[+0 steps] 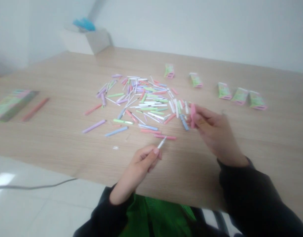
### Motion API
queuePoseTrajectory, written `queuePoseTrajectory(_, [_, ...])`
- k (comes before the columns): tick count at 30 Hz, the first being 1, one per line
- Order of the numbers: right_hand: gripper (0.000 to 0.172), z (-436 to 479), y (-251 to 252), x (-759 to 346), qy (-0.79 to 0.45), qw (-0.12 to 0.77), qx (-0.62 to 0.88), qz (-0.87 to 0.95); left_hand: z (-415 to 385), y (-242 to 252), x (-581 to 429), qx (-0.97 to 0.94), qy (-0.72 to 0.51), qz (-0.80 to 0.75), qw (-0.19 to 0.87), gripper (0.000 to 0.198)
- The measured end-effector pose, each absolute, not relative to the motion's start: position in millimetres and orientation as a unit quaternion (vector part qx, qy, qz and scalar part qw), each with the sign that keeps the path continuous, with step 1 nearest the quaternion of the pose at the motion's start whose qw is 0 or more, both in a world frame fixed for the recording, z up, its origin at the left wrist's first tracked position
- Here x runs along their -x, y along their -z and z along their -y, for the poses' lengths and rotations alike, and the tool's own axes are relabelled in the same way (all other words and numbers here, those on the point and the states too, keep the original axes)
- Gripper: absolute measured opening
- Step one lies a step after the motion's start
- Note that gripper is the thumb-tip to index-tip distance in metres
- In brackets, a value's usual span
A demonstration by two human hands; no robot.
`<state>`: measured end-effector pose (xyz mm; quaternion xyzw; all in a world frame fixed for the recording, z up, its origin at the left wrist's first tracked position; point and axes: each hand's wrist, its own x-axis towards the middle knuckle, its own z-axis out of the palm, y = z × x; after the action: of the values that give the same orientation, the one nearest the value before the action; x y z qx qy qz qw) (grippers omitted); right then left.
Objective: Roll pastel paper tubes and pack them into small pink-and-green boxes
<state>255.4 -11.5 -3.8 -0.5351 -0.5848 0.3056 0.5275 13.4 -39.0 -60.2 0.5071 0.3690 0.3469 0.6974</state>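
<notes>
Beyond the pastel sticks, green-pink boxes, labels too blurred

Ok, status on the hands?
Left hand fingers pinching white stick. Right hand holding pink stick. Loose pastel sticks scattered on wooden table, green-and-pink boxes beyond right hand.
</notes>
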Motion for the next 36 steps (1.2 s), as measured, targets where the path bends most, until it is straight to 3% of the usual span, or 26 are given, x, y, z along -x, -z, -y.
queuePoseTrajectory(6, [0.012, 32, 4, -218, -0.42, 0.575, 0.441, 0.547, 41, 59, -20, -0.514, -0.344, -0.363, 0.697, 0.044])
queuePoseTrajectory(22, [0.01, 41, 1, -209, -0.389, 0.586, 0.439, 0.559, 42, 60, -17, -0.531, -0.325, -0.379, 0.685, 0.044])
queuePoseTrajectory(33, [0.015, 44, 14, -197, -0.514, 0.479, 0.403, 0.587, 41, 58, -12, -0.566, -0.331, -0.323, 0.682, 0.029])
queuePoseTrajectory(36, [0.014, 46, 18, -199, -0.52, 0.47, 0.392, 0.597, 42, 59, -10, -0.58, -0.337, -0.289, 0.683, 0.046])
